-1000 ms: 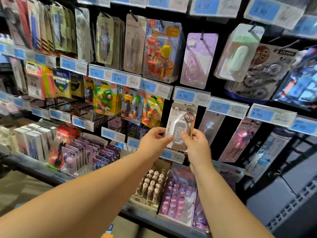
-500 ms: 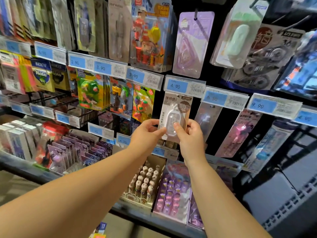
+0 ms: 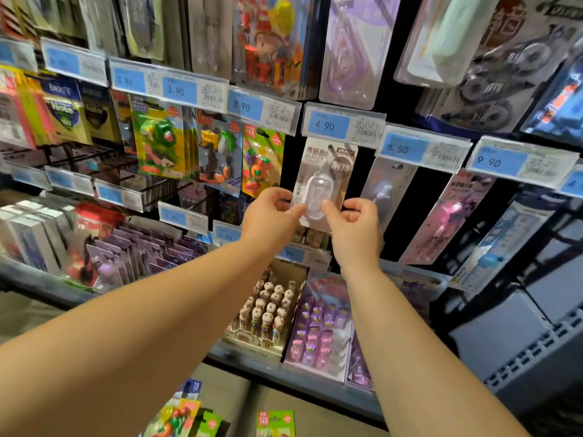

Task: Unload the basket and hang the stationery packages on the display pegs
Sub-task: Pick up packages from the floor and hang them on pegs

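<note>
Against the black display wall (image 3: 291,167), I'd got the white blister-card package (image 3: 328,165) onto its peg (image 3: 330,147); left hand (image 3: 268,216) and right hand (image 3: 356,225) fingers (image 3: 328,210) pinched it.

We hold both bare arms stretched forward and up, wrists near each other. Our left hand (image 3: 268,214) and right hand (image 3: 355,223) curl their fingers (image 3: 279,194), each pinching a lower side of the package (image 3: 328,167).

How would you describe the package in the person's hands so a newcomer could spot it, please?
On the black display wall, find the blue price tag reading 4.90. Right below it, the left hand and right hand pinch a white card package. Unlike the colourful eraser pack to its left, it is pale with a clear oval blister.
</note>
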Available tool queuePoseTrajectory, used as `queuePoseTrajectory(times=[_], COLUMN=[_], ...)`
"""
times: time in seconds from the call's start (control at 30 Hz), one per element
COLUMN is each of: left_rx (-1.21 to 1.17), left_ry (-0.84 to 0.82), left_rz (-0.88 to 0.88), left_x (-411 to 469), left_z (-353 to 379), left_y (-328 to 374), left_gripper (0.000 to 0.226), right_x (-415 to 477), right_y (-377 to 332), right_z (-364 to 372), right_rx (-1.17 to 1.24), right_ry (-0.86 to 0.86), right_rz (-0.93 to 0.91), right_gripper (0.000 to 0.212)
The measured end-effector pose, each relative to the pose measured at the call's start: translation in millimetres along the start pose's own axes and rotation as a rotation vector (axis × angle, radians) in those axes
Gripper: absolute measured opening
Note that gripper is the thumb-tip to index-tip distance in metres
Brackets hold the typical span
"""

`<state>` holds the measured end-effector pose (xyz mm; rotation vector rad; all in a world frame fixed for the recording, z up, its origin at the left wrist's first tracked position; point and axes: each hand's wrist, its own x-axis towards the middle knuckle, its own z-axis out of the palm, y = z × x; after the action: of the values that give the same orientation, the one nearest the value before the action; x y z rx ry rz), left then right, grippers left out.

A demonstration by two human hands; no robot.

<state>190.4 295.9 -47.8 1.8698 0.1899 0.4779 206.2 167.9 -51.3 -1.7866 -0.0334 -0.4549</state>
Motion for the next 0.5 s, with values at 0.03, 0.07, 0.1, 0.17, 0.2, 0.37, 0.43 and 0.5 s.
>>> queuePoseTrajectory(times=[0.03,0.07,0.1,0.17,0.2,0.37,0.43,0.5], left_rx=[0.020,0.044,0.062,0.076,0.076,0.059,0.100,0.199], left_ry=[0.014,0.029,0.045,0.082,0.101,0.071,-0.015,-0.154], left_rz=[0.007,0.017,0.025,0.053,0.075,0.190,0.140,0.037], left_x=[0,1,0,-2,-6,-69,-106,-149], left_z=[2,3,4,4,4,-4,-8,-13], left_y=[-1,-3,-5,-8,-12,-71,-120,-175], left_gripper=[0.035,0.034,0.033,0.032,0.031,0.024,0.024,0.022], right_x=[-2,-4,-8,-16,-21,-74,-105,-138], right_y=[1,4,7,11,12,45,80,122], right_z=[-2,-4,-7,-12,-14,-5,3,5], right_rx=[-0.049,-0.102,-0.151,-0.223,-0.247,-0.223,-0.209,-0.261], right_ry=[-0.003,-0.011,-0.024,-0.051,-0.067,-0.244,-0.357,-0.484], right_rz=[-0.019,-0.049,-0.081,-0.138,-0.169,-0.176,-0.084,0.041], right_gripper=[0.031,0.029,0.028,0.026,0.025,0.021,0.024,0.023])
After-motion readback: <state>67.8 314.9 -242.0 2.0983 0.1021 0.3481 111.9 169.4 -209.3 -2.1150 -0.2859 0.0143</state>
